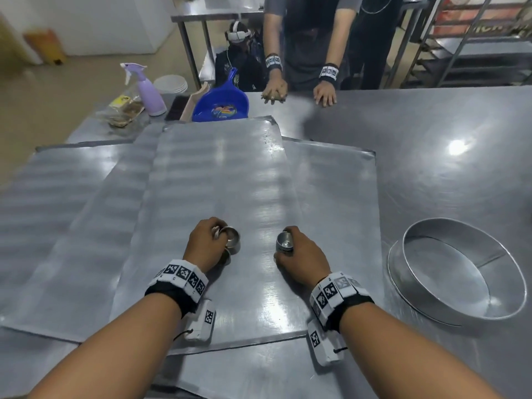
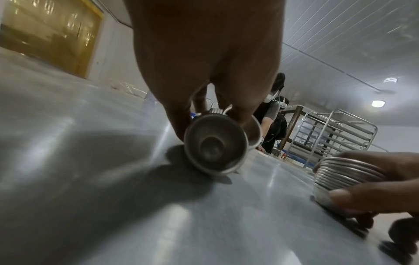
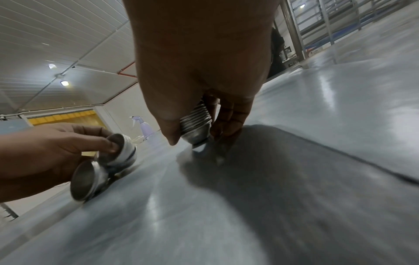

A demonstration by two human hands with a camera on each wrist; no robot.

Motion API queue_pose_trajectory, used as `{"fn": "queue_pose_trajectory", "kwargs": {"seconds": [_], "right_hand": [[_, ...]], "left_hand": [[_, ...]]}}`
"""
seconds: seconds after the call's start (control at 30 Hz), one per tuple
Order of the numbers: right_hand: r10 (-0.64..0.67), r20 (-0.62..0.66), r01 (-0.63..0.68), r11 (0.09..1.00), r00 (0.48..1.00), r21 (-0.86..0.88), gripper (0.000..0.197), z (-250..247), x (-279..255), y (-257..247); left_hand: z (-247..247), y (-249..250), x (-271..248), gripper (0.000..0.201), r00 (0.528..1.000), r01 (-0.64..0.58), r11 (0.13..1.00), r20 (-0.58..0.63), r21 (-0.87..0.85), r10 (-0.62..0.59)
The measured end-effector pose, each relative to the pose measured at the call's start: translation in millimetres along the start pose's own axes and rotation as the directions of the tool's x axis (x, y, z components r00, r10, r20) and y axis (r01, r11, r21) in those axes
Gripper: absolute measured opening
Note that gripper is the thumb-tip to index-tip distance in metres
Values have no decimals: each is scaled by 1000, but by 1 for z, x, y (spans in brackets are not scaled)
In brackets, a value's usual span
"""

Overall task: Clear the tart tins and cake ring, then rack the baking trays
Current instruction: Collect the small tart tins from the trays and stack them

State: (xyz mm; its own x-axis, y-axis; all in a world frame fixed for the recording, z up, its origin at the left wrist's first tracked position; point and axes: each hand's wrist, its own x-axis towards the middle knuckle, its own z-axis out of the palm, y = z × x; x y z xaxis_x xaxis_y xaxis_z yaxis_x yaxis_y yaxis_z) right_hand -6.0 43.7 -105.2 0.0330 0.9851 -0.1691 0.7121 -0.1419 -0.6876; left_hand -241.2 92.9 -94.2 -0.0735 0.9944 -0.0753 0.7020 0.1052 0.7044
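On the top baking tray point(image 1: 221, 180), each hand gripped nested tart tins — left hand point(image 1: 205, 243), right hand point(image 1: 302, 251). Clearing looked partway: the cake ring point(image 1: 460, 269) sat on the surface to the right — trays unracked.

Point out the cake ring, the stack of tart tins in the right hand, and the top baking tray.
cake ring point(image 1: 501, 257), head view, on its right wall.
stack of tart tins point(image 1: 284, 241), head view, on the open mouth.
top baking tray point(image 1: 218, 174), head view, on its bare middle.
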Motion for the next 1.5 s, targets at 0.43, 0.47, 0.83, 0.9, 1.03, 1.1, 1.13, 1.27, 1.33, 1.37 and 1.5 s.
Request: {"fn": "queue_pose_trajectory", "kwargs": {"seconds": [0.43,0.47,0.83,0.9,1.03,1.1,1.13,1.27,1.33,1.37,1.5], "right_hand": [[17,13,-16,999,1000,-38,44,10,8,-20],[25,32,-22,995,999,-94,60,9,10,-19],[-244,151,234,969,958,81,67,26,20,-102],[-179,169,144,969,969,203,56,37,22,-112],[-125,108,83,942,986,325,30,52,25,-116],[-103,104,61,935,989,350,25,52,25,-119],[-92,106,49,933,990,356,24,51,26,-121],[-80,109,39,943,991,331,22,54,30,-124],[-93,125,51,950,988,307,22,56,31,-126],[-103,134,60,955,986,291,22,55,31,-128],[-143,209,84,960,967,268,23,52,31,-136]], "left_hand": [[-35,-24,-4,7,988,147,988,-33,-54,-149],[-37,-26,-3,9,986,157,984,-44,-84,-161],[-44,-26,-10,10,990,117,925,-30,-363,-138],[-45,-22,-15,10,990,123,882,-3,-456,-140],[-49,-21,-26,17,988,137,780,34,-611,-147],[-50,-28,-29,19,984,170,726,73,-666,-163],[-50,-32,-31,19,980,192,691,100,-697,-171],[-50,-35,-37,26,972,235,552,184,-800,-147],[-50,-32,-39,31,973,231,522,194,-821,-126],[-49,-32,-39,30,974,225,521,189,-823,-122],[-48,-39,-36,22,976,208,537,134,-817,-173]]}}
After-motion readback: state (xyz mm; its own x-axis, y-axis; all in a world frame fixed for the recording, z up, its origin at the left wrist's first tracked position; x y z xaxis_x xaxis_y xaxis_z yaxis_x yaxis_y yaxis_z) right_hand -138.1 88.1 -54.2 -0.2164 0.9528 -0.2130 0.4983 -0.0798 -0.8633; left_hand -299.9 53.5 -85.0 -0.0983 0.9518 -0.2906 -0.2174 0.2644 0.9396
